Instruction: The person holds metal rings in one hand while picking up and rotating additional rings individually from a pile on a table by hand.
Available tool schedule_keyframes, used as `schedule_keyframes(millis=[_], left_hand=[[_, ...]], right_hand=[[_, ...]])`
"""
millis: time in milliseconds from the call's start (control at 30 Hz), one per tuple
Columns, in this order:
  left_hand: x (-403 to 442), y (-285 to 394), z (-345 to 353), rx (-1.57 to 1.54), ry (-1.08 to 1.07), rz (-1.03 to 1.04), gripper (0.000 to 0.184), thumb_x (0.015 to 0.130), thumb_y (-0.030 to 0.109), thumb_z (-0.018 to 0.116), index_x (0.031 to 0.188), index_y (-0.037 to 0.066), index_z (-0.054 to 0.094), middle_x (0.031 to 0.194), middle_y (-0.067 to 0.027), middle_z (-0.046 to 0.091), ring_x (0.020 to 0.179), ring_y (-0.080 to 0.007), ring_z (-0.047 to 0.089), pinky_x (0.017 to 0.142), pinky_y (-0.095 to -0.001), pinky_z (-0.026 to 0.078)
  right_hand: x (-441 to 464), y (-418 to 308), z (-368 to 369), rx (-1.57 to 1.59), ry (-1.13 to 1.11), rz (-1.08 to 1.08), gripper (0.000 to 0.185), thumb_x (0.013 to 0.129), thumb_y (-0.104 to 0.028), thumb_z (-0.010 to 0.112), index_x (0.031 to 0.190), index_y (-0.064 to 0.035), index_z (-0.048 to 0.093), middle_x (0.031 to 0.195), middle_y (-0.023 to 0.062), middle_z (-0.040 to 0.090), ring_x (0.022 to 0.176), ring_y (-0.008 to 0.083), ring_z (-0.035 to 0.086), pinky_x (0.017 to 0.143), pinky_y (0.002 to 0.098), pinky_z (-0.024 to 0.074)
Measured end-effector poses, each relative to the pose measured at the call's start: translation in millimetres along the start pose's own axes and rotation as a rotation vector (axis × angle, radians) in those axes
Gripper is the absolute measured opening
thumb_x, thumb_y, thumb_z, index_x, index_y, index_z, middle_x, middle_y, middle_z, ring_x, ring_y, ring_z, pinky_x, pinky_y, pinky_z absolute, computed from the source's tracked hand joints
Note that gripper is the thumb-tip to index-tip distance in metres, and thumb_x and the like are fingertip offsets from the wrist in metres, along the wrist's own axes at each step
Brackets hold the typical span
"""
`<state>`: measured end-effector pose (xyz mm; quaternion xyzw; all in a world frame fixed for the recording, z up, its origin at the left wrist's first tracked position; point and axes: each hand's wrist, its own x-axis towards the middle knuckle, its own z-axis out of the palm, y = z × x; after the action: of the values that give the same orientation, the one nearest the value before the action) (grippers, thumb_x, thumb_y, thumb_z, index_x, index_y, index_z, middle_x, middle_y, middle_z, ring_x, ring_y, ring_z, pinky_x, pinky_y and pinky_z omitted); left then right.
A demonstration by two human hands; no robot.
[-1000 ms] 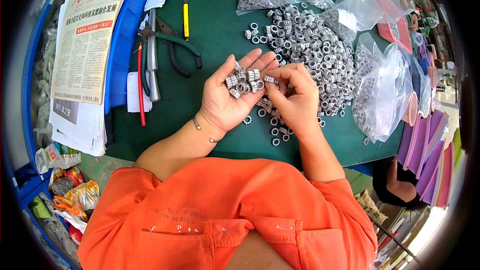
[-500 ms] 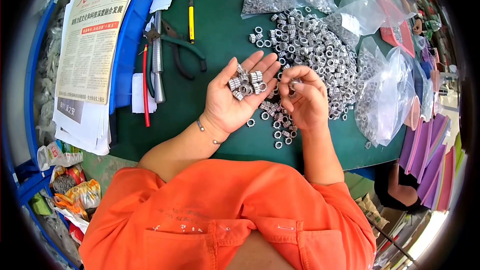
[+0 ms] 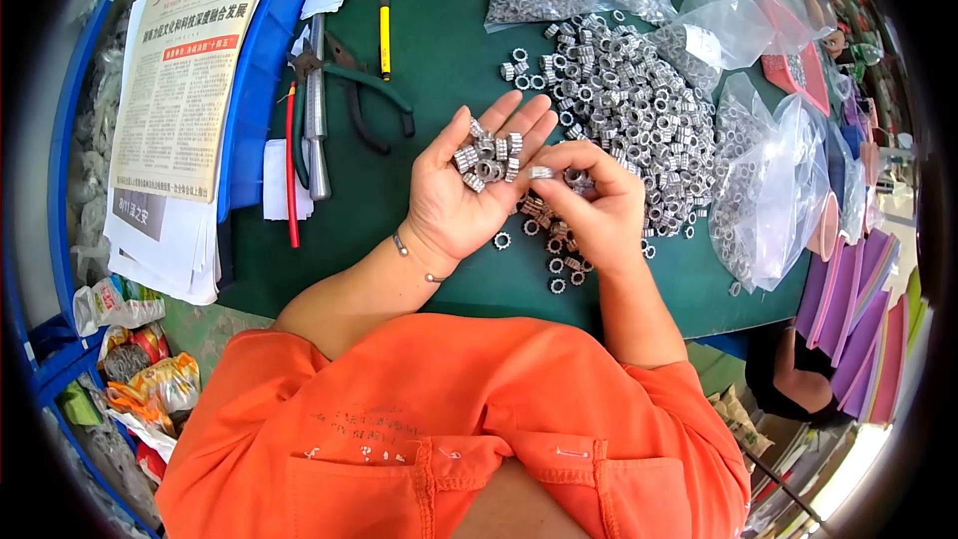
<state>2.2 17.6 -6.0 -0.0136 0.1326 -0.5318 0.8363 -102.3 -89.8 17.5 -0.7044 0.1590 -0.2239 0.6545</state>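
Palm up above the green table [image 3: 479, 289], my left hand [image 3: 439, 195] has its fingers spread, and several small toothed metal rings [image 3: 489, 158] rest on its palm and fingers. My right hand [image 3: 599, 205] is beside it, thumb and forefinger pinching one metal ring [image 3: 540, 173] close to the left fingers. A large pile of the same rings [image 3: 639, 110] lies behind and to the right of my right hand. A few loose rings [image 3: 557, 285] lie near the right wrist.
Pliers [image 3: 364, 80], a yellow pen [image 3: 385, 30] and a red pen [image 3: 291, 165] lie at the left, by a blue bin [image 3: 249, 100] with a newspaper [image 3: 190, 70]. Plastic bags of rings [image 3: 743, 180] and a pink tray [image 3: 813, 80] are at the right. Another person's arm [image 3: 801, 379] shows lower right.
My right hand turned its fingers up with a ring, then came back toward my left palm. The rings in my left palm have shifted slightly.
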Motion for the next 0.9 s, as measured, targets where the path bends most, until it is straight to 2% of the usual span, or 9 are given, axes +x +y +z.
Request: schedule_keyframes(millis=[67, 133, 200, 267, 433, 533, 600, 733, 900], left_hand=[[-0.6, 0.4, 0.9, -0.058, -0.009, -0.028, 0.047, 0.090, 0.029, 0.045, 0.127, 0.001, 0.036, 0.138, -0.0185, 0.031, 0.130, -0.0336, 0.026, 0.105, -0.0470, 0.024], [-0.1, 0.7, 0.3, -0.041, -0.013, -0.023, 0.047, 0.090, 0.029, 0.045, 0.128, 0.001, 0.036, 0.138, -0.0185, 0.031, 0.130, -0.0335, 0.026, 0.105, -0.0473, 0.024], [0.2, 0.2, -1.0, -0.023, -0.017, -0.020, 0.047, 0.090, 0.028, 0.045, 0.128, 0.001, 0.036, 0.138, -0.0185, 0.030, 0.130, -0.0334, 0.026, 0.105, -0.0476, 0.024], [0.7, -1.0, -1.7, 0.038, -0.014, -0.004, 0.048, 0.090, 0.030, 0.044, 0.128, 0.001, 0.036, 0.138, -0.0184, 0.030, 0.130, -0.0327, 0.026, 0.105, -0.0481, 0.023], [1.7, 0.0, -2.5, 0.089, -0.017, 0.016, 0.048, 0.090, 0.032, 0.044, 0.127, 0.002, 0.037, 0.138, -0.0180, 0.030, 0.131, -0.0316, 0.024, 0.106, -0.0478, 0.021], [2.3, 0.3, -1.9, 0.077, -0.023, 0.012, 0.047, 0.090, 0.031, 0.045, 0.126, 0.002, 0.039, 0.138, -0.0182, 0.031, 0.130, -0.0318, 0.025, 0.106, -0.0478, 0.022], [1.8, 0.2, -1.7, 0.056, -0.027, 0.008, 0.046, 0.090, 0.030, 0.045, 0.125, 0.001, 0.040, 0.137, -0.0180, 0.032, 0.130, -0.0317, 0.027, 0.106, -0.0482, 0.022], [0.1, 0.5, 0.6, 0.027, -0.020, -0.009, 0.045, 0.090, 0.030, 0.045, 0.125, 0.002, 0.041, 0.137, -0.0176, 0.033, 0.129, -0.0316, 0.028, 0.106, -0.0467, 0.022], [0.8, -0.6, -1.1, 0.041, -0.019, -0.003, 0.047, 0.090, 0.032, 0.044, 0.126, 0.001, 0.040, 0.137, -0.0168, 0.033, 0.129, -0.0303, 0.028, 0.106, -0.0456, 0.022]], right_hand=[[1.6, -0.6, -9.7, 0.771, -0.020, 0.361, 0.014, 0.076, 0.007, 0.056, 0.089, 0.0004, 0.055, 0.079, 0.0057, 0.054, 0.058, 0.0074, 0.044, 0.042, 0.0179, 0.0337], [5.7, 0.5, -11.0, 0.909, -0.011, 0.260, 0.012, 0.078, 0.007, 0.052, 0.087, 0.0009, 0.054, 0.077, 0.0059, 0.051, 0.054, 0.0058, 0.040, 0.039, 0.0173, 0.0284], [4.7, 0.2, -10.5, 0.409, 0.049, 0.326, 0.008, 0.076, -0.001, 0.062, 0.081, -0.0008, 0.056, 0.071, 0.0023, 0.054, 0.057, 0.0085, 0.047, 0.043, 0.0200, 0.0353], [8.1, -3.1, 9.1, -0.212, 0.038, -0.051, 0.014, 0.072, -0.006, 0.069, 0.078, -0.0008, 0.057, 0.068, 0.0012, 0.056, 0.059, 0.0103, 0.050, 0.049, 0.0242, 0.0414], [5.7, 5.3, 9.6, -0.467, -0.096, -0.037, 0.016, 0.073, -0.003, 0.069, 0.086, -0.0022, 0.058, 0.073, -0.0008, 0.057, 0.064, 0.0070, 0.050, 0.059, 0.0207, 0.0423], [6.0, 2.8, 2.2, -0.301, -0.121, -0.005, 0.015, 0.076, -0.002, 0.065, 0.089, -0.0010, 0.058, 0.073, 0.0005, 0.056, 0.058, 0.0072, 0.048, 0.050, 0.0196, 0.0389], [5.5, -6.5, -6.7, 0.374, -0.090, 0.509, 0.013, 0.079, -0.001, 0.061, 0.092, 0.0003, 0.058, 0.074, 0.0036, 0.057, 0.053, 0.0064, 0.044, 0.042, 0.0182, 0.0333], [13.2, -6.6, -13.4, 1.008, -0.004, 0.447, 0.009, 0.085, -0.007, 0.053, 0.086, 0.0015, 0.056, 0.069, 0.0070, 0.052, 0.053, 0.0095, 0.045, 0.036, 0.0175, 0.0297], [15.2, -8.5, 2.8, -0.018, 0.053, 0.222, 0.013, 0.077, -0.005, 0.065, 0.088, 0.0017, 0.061, 0.078, 0.0029, 0.059, 0.062, 0.0099, 0.051, 0.052, 0.0229, 0.0422]])
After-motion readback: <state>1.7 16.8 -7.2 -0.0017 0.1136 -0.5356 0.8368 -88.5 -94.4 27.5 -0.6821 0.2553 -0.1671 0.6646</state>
